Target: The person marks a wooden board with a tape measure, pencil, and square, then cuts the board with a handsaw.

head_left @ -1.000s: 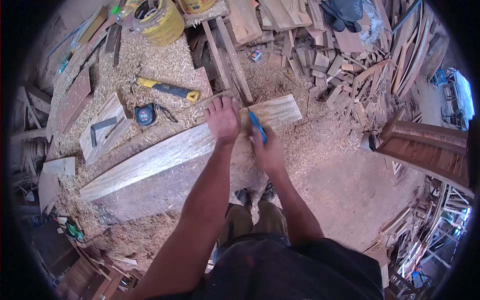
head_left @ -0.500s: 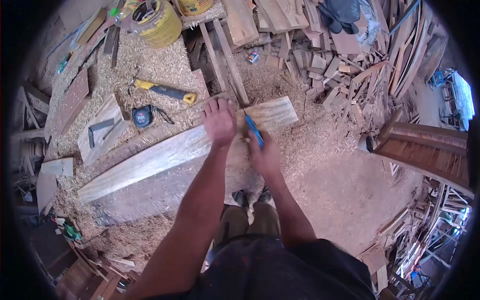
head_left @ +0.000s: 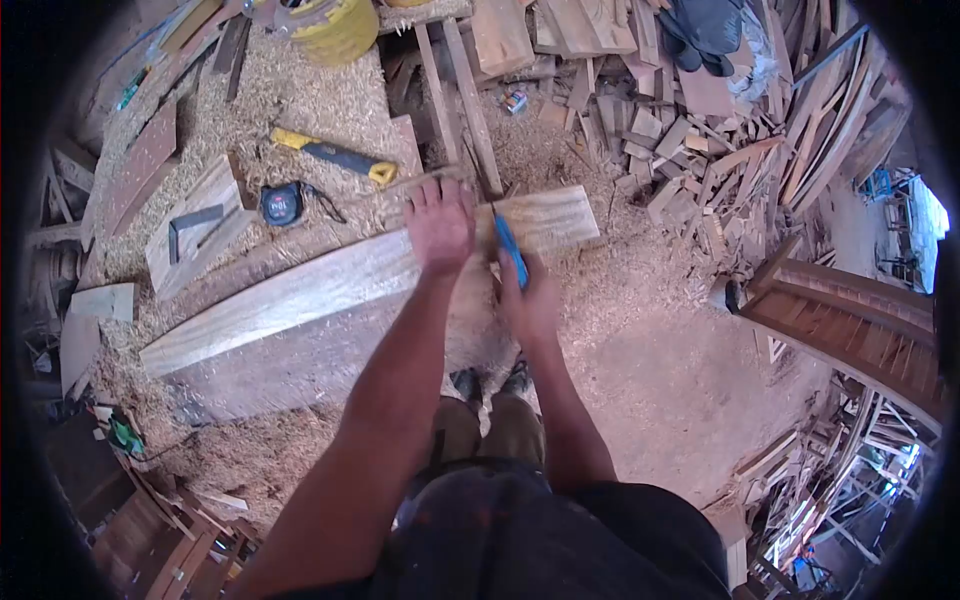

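Note:
A long pale wooden board (head_left: pixel 300 290), curved along its far edge, lies on a dark plank bench (head_left: pixel 290 365). Its squared end (head_left: pixel 560 215) reaches out to the right. My left hand (head_left: pixel 441 225) presses flat across the board, fingers stretched past the far edge. My right hand (head_left: pixel 530 300) is closed around a blue tool (head_left: pixel 510 248) that looks like a handsaw seen edge-on. The tool's far tip meets the board just right of my left hand; its blade is hard to make out.
Beyond the board lie a tape measure (head_left: pixel 282 204), a yellow-and-black handled tool (head_left: pixel 335 158) and a small square (head_left: pixel 190 228). A yellow bucket (head_left: pixel 335 35) stands at the back. Offcuts (head_left: pixel 660 140) are heaped at the right; a slatted wooden piece (head_left: pixel 850 315) stands nearby.
The blue tool and my right hand have shifted slightly along the tool's stroke across the board. My left hand stays on the board. The whole view has tilted a little.

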`<action>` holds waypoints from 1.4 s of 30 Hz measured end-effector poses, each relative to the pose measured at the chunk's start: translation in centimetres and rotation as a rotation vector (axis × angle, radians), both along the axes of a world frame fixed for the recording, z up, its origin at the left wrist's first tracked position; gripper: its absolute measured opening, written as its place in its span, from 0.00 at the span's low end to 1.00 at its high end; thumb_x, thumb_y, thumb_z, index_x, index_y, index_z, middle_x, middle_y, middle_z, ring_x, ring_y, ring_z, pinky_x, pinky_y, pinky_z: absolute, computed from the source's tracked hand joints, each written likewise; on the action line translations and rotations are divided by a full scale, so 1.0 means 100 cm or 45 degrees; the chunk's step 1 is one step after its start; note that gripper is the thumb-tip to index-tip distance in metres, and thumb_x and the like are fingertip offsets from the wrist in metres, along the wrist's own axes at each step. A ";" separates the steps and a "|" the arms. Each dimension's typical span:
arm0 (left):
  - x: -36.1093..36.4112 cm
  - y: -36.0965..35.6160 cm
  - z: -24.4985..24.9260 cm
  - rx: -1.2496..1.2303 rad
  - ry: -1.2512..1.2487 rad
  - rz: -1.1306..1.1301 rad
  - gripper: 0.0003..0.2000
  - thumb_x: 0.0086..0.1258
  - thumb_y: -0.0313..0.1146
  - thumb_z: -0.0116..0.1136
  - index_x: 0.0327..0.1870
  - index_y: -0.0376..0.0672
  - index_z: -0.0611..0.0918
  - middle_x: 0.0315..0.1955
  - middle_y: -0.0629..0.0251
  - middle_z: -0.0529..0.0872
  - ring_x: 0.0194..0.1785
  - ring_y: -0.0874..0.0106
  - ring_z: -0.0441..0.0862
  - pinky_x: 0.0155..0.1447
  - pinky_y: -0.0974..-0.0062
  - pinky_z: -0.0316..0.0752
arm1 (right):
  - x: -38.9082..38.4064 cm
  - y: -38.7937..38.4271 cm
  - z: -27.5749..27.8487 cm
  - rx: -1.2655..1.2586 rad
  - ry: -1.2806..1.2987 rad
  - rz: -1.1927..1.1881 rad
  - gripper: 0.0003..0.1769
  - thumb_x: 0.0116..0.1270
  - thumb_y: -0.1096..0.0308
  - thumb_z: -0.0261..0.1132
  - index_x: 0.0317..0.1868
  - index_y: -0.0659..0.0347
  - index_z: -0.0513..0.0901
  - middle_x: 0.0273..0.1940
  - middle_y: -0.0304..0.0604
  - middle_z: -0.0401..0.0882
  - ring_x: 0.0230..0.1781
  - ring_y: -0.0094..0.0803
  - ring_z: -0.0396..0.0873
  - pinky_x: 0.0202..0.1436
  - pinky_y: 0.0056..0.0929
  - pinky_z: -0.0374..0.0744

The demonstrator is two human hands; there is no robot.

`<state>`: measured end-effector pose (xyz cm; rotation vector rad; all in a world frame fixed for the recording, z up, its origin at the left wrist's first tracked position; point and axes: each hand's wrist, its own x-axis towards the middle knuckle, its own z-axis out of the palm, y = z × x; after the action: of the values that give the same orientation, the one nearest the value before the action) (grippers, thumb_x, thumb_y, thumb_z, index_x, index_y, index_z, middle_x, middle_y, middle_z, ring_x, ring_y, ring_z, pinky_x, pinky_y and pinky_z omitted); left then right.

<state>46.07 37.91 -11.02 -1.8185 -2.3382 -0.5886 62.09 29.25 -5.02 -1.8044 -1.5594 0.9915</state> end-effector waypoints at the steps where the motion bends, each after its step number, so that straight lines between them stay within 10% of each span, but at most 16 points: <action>1: -0.002 -0.001 0.000 -0.014 -0.010 -0.012 0.13 0.85 0.45 0.56 0.48 0.45 0.84 0.46 0.56 0.83 0.54 0.52 0.80 0.59 0.48 0.73 | 0.000 -0.002 0.008 -0.064 0.014 0.014 0.21 0.84 0.55 0.67 0.59 0.68 0.87 0.36 0.65 0.88 0.37 0.63 0.90 0.41 0.53 0.83; 3: 0.000 -0.015 0.000 -0.036 -0.040 -0.036 0.14 0.86 0.45 0.56 0.49 0.45 0.84 0.47 0.55 0.83 0.55 0.51 0.80 0.60 0.47 0.73 | 0.005 -0.005 0.037 -0.168 0.032 0.031 0.22 0.84 0.55 0.66 0.58 0.69 0.87 0.37 0.66 0.88 0.39 0.67 0.89 0.42 0.55 0.83; 8: 0.001 -0.012 -0.005 0.024 -0.053 -0.039 0.13 0.85 0.45 0.57 0.49 0.45 0.84 0.48 0.54 0.83 0.55 0.52 0.80 0.59 0.47 0.73 | 0.099 -0.205 0.099 -0.171 0.061 -0.045 0.22 0.81 0.62 0.70 0.67 0.67 0.85 0.40 0.56 0.92 0.38 0.39 0.94 0.43 0.40 0.88; 15: 0.000 -0.006 -0.003 -0.030 -0.086 -0.004 0.12 0.83 0.44 0.58 0.48 0.45 0.84 0.48 0.55 0.83 0.54 0.53 0.80 0.59 0.49 0.73 | 0.043 -0.092 -0.006 -0.068 0.095 -0.057 0.18 0.81 0.61 0.71 0.62 0.65 0.86 0.28 0.51 0.86 0.25 0.34 0.85 0.30 0.40 0.81; 26: 0.000 -0.005 -0.002 -0.006 -0.004 -0.006 0.14 0.85 0.46 0.57 0.50 0.45 0.86 0.47 0.56 0.84 0.54 0.53 0.81 0.60 0.49 0.73 | 0.084 -0.192 0.081 -0.207 0.038 -0.124 0.22 0.81 0.58 0.71 0.64 0.66 0.87 0.28 0.50 0.86 0.27 0.32 0.86 0.31 0.41 0.80; 32: -0.001 -0.008 -0.003 0.007 0.000 -0.008 0.13 0.85 0.45 0.57 0.49 0.46 0.86 0.45 0.56 0.85 0.53 0.53 0.81 0.58 0.49 0.74 | 0.009 -0.019 0.004 -0.080 0.109 -0.008 0.17 0.82 0.57 0.69 0.44 0.65 0.85 0.29 0.51 0.82 0.28 0.36 0.81 0.31 0.43 0.75; 42: 0.000 -0.004 -0.004 -0.056 0.001 0.021 0.15 0.86 0.48 0.55 0.50 0.46 0.85 0.47 0.57 0.84 0.53 0.54 0.80 0.59 0.49 0.73 | 0.073 -0.159 0.064 -0.199 0.049 -0.136 0.15 0.81 0.62 0.70 0.56 0.67 0.89 0.34 0.49 0.90 0.35 0.30 0.89 0.40 0.35 0.84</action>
<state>46.12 37.52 -11.37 -1.8154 -2.3822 -0.5384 69.41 13.38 1.38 -1.9405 -1.3803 1.1160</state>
